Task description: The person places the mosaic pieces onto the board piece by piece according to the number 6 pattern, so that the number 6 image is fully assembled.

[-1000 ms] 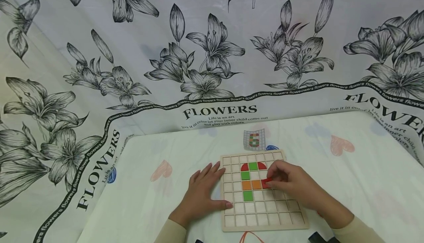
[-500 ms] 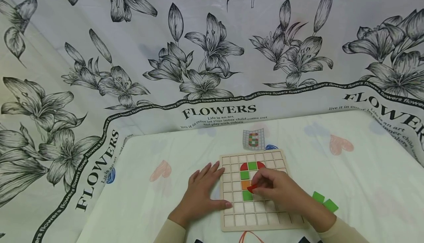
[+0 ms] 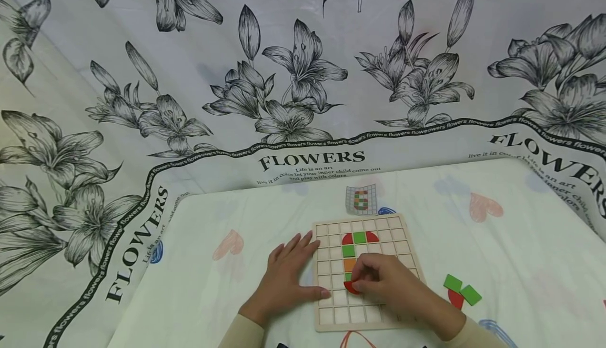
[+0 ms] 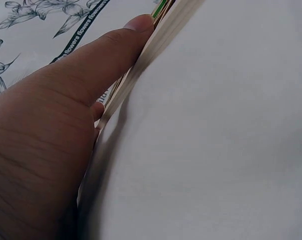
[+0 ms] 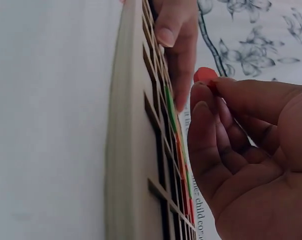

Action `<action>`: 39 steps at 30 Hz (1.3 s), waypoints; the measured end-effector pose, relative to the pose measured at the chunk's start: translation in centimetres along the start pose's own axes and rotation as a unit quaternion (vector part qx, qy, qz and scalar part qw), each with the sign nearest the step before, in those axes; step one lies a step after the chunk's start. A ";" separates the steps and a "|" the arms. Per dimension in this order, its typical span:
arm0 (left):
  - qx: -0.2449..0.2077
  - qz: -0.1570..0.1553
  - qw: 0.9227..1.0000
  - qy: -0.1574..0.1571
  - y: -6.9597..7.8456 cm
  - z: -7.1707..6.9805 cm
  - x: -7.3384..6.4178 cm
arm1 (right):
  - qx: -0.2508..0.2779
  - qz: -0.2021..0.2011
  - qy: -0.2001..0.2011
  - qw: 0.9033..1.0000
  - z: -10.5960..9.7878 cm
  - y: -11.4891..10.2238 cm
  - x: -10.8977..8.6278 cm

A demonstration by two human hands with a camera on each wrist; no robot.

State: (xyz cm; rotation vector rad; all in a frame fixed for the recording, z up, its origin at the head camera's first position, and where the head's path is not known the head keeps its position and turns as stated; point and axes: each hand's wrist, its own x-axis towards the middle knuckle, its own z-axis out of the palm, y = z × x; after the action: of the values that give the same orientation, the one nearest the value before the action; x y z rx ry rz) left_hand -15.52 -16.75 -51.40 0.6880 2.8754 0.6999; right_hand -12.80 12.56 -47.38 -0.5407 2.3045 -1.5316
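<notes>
My right hand (image 3: 390, 282) pinches a red round-edged tile (image 3: 350, 287) between thumb and fingers, just below a green tile on the wooden grid board (image 3: 331, 315). In the right wrist view the red tile (image 5: 206, 75) sticks out from the fingertips, above the board's surface. My left hand (image 3: 284, 279) lies along the board's left side, its fingers extended and its thumb on the near left edge. Set in the grid are red curved tiles, a green square (image 3: 360, 237) between them, another green square (image 3: 348, 251) and an orange square (image 3: 350, 265). My right hand hides part of the grid.
Loose tiles lie right of the board: two green squares (image 3: 453, 283) and a red curved piece (image 3: 456, 299). Behind the board is a small gridded pattern card (image 3: 361, 199). An orange cord (image 3: 355, 337) lies at the near edge. A flower-printed cloth (image 3: 303, 85) hangs behind the table.
My right hand has moved left and nearer across the board, from the right end of the orange row, with a red tile at its fingertips. The loose tiles have come into view. My left hand stays put.
</notes>
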 end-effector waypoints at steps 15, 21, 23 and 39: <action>0.001 0.007 1.000 0.010 0.0 0.0 -0.1 | -0.082 -0.023 -0.003 0.996 1.1 0.8 0.1; 0.002 0.005 1.000 0.007 0.1 -0.1 -0.1 | -0.100 -0.021 0.006 0.995 1.0 0.7 0.0; 0.004 0.005 1.000 0.007 0.2 -0.1 -0.1 | -0.101 -0.024 0.009 0.995 1.0 0.7 -0.1; 0.003 0.009 1.000 0.008 0.1 -0.1 -0.1 | -0.152 -0.029 0.019 0.988 1.7 0.6 -0.2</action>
State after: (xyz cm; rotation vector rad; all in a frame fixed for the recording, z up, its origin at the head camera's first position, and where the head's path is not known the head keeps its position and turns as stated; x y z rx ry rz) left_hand -15.45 -16.74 -51.27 0.7135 2.8908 0.7038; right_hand -11.90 11.56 -48.57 -0.6642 2.5915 -1.2275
